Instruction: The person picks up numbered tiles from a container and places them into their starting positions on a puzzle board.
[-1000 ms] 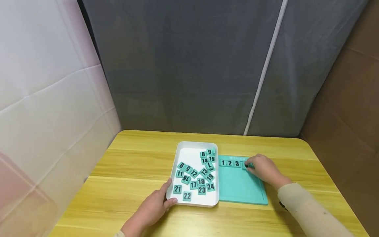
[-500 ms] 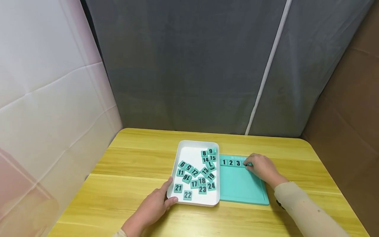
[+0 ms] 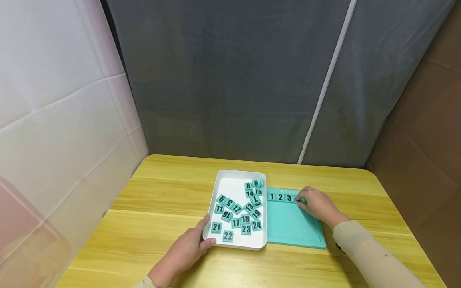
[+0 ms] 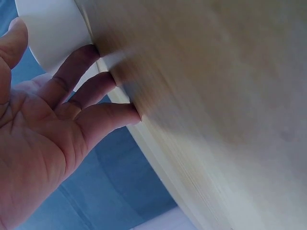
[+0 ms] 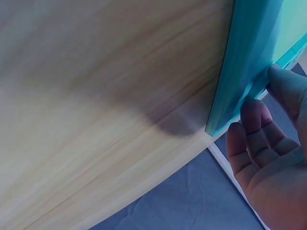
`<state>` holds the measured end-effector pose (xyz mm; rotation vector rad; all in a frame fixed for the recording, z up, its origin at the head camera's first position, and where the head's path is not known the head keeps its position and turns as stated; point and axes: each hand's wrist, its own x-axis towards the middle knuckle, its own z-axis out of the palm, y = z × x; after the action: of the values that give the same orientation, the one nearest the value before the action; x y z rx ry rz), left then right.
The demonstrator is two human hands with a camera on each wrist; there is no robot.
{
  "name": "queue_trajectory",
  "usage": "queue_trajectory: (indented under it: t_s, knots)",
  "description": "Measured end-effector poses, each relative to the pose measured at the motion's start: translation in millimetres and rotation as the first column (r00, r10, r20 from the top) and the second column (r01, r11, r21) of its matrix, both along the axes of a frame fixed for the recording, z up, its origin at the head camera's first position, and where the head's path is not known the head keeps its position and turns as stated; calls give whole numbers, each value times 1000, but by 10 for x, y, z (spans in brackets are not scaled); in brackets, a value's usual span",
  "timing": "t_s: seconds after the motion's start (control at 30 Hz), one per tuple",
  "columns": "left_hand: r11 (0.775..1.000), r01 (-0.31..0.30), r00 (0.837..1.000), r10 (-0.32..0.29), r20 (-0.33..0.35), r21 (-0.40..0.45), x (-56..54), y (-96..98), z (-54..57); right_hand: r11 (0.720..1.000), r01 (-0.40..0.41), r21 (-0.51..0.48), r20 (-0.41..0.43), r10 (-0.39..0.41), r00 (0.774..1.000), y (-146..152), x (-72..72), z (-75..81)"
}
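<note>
My left hand (image 3: 187,248) grips the near left corner of a white tray (image 3: 230,186), thumb over the rim and fingers along the outer side. In the left wrist view, those fingertips touch the table beside the tray. Loose teal number tiles (image 3: 235,223) lie in the tray, some turned askew. Against its right side is a flat teal board (image 3: 293,224), with tiles 1, 2 and 3 (image 3: 289,198) lined up along its top row. My right hand (image 3: 318,205) pinches a number tile (image 3: 295,199) right after the 3, its face mostly hidden by the fingers.
A wood-grain table (image 3: 162,192) carries everything. Behind it hangs a grey curtain (image 3: 230,88) with a white strip. A pale cloth wall (image 3: 65,120) stands on the left and a brown one (image 3: 425,120) on the right.
The right fingers have shifted slightly left, and the pinched tile, earlier showing a 4, is now closer to the 3 and more covered. The left hand keeps its grip on the tray.
</note>
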<state>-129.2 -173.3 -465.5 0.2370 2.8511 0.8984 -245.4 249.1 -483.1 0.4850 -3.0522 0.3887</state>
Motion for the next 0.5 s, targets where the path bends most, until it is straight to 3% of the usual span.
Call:
queue_trajectory:
  t_s: [0.5]
  knots:
    - [1000, -4, 1000, 4, -1, -8, -4, 0, -1, 1000, -11, -2, -22, 11, 1000, -36, 8, -16]
